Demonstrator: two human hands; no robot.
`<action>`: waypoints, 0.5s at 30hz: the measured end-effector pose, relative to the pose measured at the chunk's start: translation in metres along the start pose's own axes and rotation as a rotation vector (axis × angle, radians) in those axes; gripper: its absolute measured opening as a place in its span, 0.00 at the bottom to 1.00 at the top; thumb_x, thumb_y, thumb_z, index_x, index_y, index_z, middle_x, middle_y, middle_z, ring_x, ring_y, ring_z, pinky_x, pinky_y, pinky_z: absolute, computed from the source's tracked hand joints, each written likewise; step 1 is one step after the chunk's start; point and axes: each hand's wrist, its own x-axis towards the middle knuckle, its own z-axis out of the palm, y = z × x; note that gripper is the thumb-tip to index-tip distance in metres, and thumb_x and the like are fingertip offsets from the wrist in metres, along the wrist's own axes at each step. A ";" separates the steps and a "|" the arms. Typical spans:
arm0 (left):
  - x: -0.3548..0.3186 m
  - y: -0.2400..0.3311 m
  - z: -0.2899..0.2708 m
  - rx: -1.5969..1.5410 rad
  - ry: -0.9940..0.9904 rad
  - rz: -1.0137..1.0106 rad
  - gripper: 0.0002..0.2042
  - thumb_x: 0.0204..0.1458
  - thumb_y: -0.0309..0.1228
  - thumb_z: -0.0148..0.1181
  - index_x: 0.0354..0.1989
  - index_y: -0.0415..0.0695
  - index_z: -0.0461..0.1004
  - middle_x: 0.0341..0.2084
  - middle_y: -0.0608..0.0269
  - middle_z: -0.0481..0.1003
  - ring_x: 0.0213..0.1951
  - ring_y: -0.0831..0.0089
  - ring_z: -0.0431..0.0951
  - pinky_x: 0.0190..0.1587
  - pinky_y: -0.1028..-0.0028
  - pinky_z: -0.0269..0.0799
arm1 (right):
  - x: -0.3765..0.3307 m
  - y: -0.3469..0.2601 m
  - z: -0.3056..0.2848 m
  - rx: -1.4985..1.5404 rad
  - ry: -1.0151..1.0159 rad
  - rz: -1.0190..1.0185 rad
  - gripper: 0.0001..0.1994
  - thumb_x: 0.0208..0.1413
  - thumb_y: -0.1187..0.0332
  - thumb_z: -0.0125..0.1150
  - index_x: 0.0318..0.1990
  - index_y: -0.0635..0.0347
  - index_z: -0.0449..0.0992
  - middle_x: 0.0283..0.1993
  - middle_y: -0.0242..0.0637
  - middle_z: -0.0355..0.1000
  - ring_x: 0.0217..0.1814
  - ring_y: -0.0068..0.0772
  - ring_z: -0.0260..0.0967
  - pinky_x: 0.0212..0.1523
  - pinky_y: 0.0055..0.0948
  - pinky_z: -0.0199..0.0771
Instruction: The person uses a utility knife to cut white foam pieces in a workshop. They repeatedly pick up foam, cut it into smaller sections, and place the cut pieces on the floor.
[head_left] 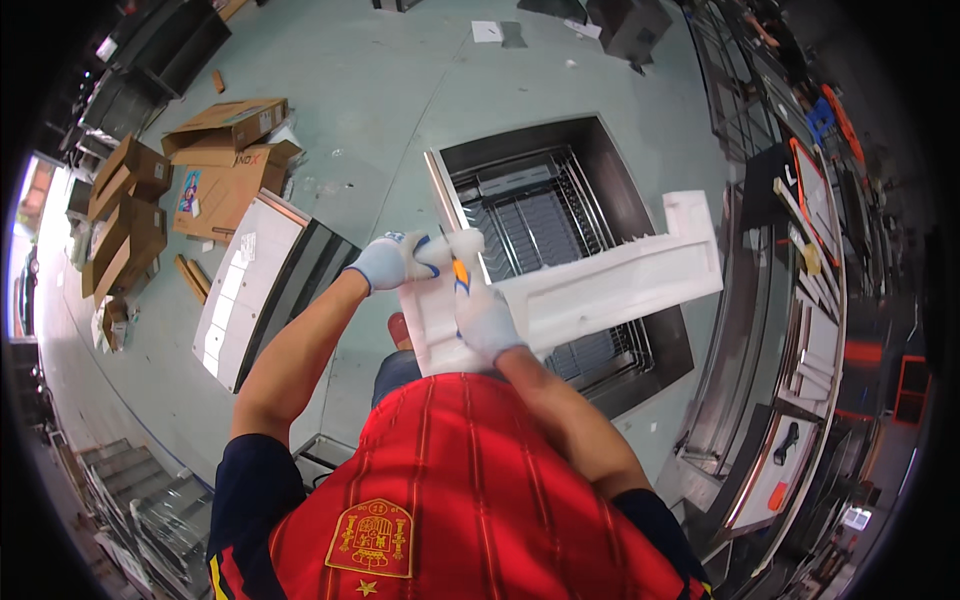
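Note:
A long white foam packing piece (610,290) lies across in front of me, its right end bent upward over a dark metal cabinet. My left hand (393,262), in a white glove with blue trim, is closed on the foam's left end. My right hand (486,318), also gloved, is closed round a utility knife (461,274) with an orange handle. The knife points up against the foam beside my left fingers; its blade is hard to make out. Below the foam, the open cabinet (625,190) lies on the floor with wire dish racks (535,228) inside.
To the left, a white and dark panel unit (247,270) lies on the floor. Several cardboard boxes (228,195) are piled beyond it. On the right runs a workbench (790,450) with strips and tools. A dark box (628,30) stands at the far side.

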 end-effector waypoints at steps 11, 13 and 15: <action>0.003 0.013 0.002 -0.172 0.032 -0.043 0.37 0.48 0.49 0.79 0.63 0.38 0.78 0.52 0.40 0.84 0.56 0.45 0.84 0.58 0.58 0.80 | 0.018 0.030 0.005 0.118 -0.228 0.153 0.24 0.75 0.53 0.53 0.62 0.67 0.73 0.48 0.66 0.82 0.52 0.68 0.83 0.55 0.61 0.82; -0.001 0.013 0.004 -0.199 0.080 -0.005 0.38 0.48 0.51 0.78 0.64 0.39 0.78 0.52 0.40 0.84 0.56 0.45 0.84 0.59 0.58 0.80 | -0.002 0.044 0.022 -0.195 -0.140 0.075 0.21 0.75 0.54 0.52 0.54 0.65 0.80 0.45 0.64 0.83 0.50 0.63 0.85 0.54 0.58 0.83; -0.002 0.013 0.004 -0.167 0.059 0.075 0.40 0.47 0.54 0.77 0.65 0.41 0.78 0.53 0.40 0.84 0.57 0.44 0.84 0.60 0.57 0.79 | -0.011 0.051 0.037 -0.349 -0.134 0.228 0.19 0.75 0.55 0.53 0.49 0.63 0.83 0.44 0.64 0.84 0.49 0.61 0.86 0.54 0.56 0.85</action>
